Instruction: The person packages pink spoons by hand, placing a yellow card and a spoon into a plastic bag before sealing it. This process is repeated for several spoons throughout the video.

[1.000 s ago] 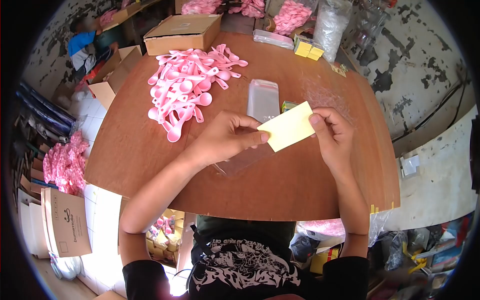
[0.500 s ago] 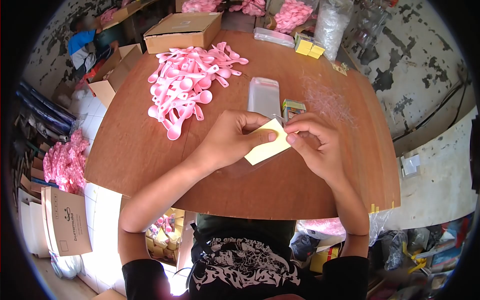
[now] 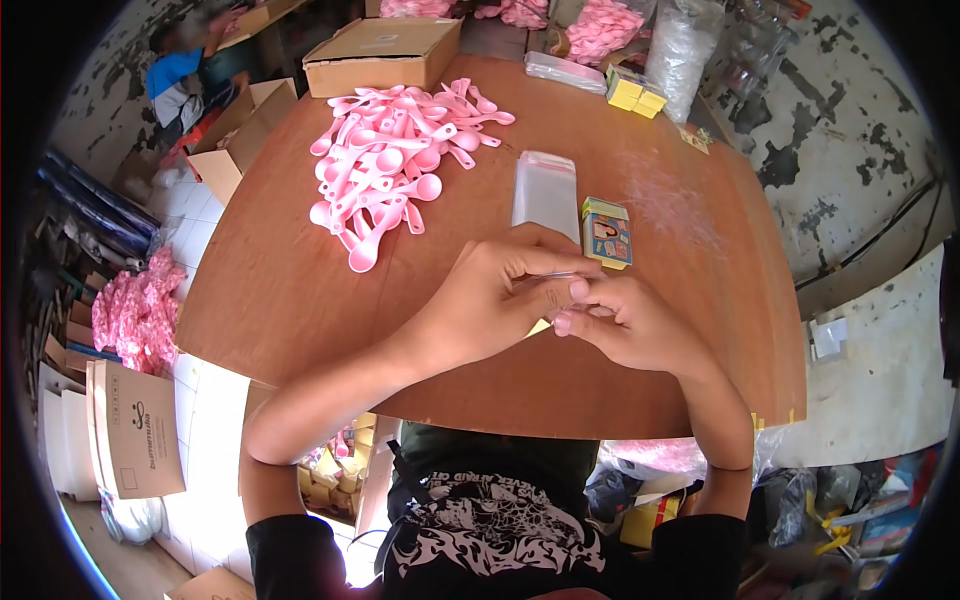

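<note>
My left hand (image 3: 510, 295) and my right hand (image 3: 625, 320) meet over the near part of the brown table (image 3: 300, 320). Both pinch a clear plastic bag (image 3: 565, 275), mostly hidden by the fingers. A bit of yellow card (image 3: 539, 327) shows under my left thumb. Just beyond my hands lie a stack of clear bags (image 3: 545, 190) and a small stack of printed cards (image 3: 607, 235) with a yellow edge. To the left, pink plastic spoons (image 3: 385, 160) form a heap.
A cardboard box (image 3: 380, 55) stands at the table's far edge. Yellow card packs (image 3: 635, 92) and a tall plastic roll (image 3: 683, 60) are at the far right. Another person (image 3: 175, 80) is at the upper left. Thin clear strands (image 3: 675, 205) lie on the right.
My hands have come closer together and now cover most of the yellow card, which was in full view. The printed cards show more fully. The whole view has shifted slightly.
</note>
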`<action>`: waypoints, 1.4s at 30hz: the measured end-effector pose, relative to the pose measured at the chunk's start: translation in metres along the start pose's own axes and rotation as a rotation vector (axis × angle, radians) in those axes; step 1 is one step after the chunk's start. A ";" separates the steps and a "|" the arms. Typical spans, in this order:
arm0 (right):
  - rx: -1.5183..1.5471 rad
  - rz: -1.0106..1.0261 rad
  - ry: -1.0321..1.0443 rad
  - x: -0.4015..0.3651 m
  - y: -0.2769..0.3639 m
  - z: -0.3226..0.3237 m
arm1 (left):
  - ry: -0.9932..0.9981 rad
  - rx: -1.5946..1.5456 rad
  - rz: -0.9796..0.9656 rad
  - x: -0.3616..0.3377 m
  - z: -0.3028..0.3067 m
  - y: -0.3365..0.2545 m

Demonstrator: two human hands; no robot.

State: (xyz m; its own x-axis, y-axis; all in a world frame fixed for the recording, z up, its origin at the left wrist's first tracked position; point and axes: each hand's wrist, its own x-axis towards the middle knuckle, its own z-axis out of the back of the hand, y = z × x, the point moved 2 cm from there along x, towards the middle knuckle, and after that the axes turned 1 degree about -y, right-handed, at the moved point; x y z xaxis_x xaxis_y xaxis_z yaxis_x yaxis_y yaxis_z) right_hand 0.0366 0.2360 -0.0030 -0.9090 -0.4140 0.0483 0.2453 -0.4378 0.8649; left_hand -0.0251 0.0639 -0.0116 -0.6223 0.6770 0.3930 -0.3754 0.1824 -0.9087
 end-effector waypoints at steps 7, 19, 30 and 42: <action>0.121 -0.009 -0.081 0.057 -0.015 0.044 | 0.169 0.139 0.259 -0.021 0.025 0.016; -0.181 -0.003 -0.455 0.267 -0.081 0.013 | 0.352 0.050 0.277 -0.027 0.034 0.047; 0.249 -0.168 -0.372 0.209 -0.062 0.037 | 0.313 -0.030 0.288 -0.023 0.038 0.046; 0.154 -0.002 -0.647 0.058 -0.036 0.079 | 0.150 0.012 0.454 -0.019 0.044 0.065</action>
State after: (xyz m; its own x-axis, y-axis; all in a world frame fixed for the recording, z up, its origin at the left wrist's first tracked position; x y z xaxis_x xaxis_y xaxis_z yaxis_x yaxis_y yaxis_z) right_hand -0.0517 0.2906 0.0078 -0.9401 0.1708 0.2951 0.2358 -0.2997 0.9244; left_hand -0.0677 0.0319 -0.0716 -0.6198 0.7817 -0.0691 -0.0970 -0.1638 -0.9817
